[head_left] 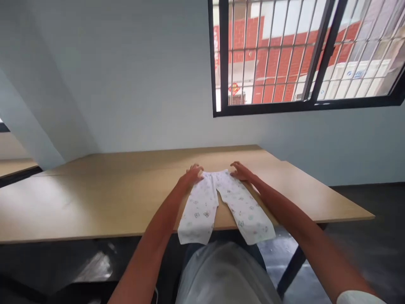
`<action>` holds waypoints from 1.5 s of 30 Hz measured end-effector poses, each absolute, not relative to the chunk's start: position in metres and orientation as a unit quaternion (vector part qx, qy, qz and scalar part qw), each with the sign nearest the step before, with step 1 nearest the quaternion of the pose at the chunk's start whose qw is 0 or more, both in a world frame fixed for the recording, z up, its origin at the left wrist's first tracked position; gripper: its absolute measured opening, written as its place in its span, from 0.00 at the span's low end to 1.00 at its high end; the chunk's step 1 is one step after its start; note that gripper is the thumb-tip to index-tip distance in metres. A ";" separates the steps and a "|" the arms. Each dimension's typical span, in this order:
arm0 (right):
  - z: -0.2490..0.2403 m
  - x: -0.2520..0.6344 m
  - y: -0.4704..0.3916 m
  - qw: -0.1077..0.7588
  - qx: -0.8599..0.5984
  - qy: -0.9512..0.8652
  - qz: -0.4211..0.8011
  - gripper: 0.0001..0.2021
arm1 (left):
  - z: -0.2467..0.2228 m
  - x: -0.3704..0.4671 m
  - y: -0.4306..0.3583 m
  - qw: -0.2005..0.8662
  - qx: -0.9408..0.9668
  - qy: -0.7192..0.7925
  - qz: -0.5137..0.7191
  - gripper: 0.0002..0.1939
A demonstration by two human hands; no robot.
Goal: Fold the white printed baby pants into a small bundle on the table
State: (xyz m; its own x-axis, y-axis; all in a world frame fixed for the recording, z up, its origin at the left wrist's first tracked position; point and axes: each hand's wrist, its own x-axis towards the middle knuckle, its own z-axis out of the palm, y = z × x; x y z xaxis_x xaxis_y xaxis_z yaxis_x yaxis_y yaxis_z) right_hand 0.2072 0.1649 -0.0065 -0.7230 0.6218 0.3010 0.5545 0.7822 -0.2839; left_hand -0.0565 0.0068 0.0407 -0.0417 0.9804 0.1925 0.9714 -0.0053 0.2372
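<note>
Working remotely, I am facing a pale wall (142,84), with a light wooden table (95,202) spreading out below it. Higher up, a barred, dark-framed window (308,55) is occupying the upper right. White trousers (202,207) are lying flattened near the middle of the table's front, their waistband pointing away from me and their two legs splaying toward me, both cuffs overhanging the near edge. My left hand (194,172) is resting at the waistband's left corner, fingers curling and thumb meeting the cloth. My right hand (239,171) is bending its fingers at the opposite corner; I am not able to tell whether either hand is pinching fabric. Small animal-like prints (206,214) are dotting both legs.
</note>
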 end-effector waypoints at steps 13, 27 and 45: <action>-0.041 0.167 0.138 0.079 -0.266 -0.958 0.076 0.33 | -0.031 -0.015 0.012 0.059 0.707 0.703 0.048 0.33; -0.010 0.189 0.131 0.140 -0.211 -0.959 0.125 0.19 | 0.010 -0.046 -0.019 0.113 0.747 0.627 0.190 0.16; 0.017 0.216 0.136 -0.069 -0.179 -0.928 0.319 0.18 | 0.011 -0.066 -0.020 0.265 0.734 0.606 0.156 0.21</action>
State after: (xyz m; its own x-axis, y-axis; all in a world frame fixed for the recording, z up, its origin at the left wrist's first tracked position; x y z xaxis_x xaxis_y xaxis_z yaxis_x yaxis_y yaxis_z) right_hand 0.2163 0.1355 0.0173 -0.9265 0.2878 -0.2425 0.3761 0.7324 -0.5675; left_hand -0.0659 -0.0197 0.0110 0.2181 0.9716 -0.0918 0.8066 -0.1265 0.5774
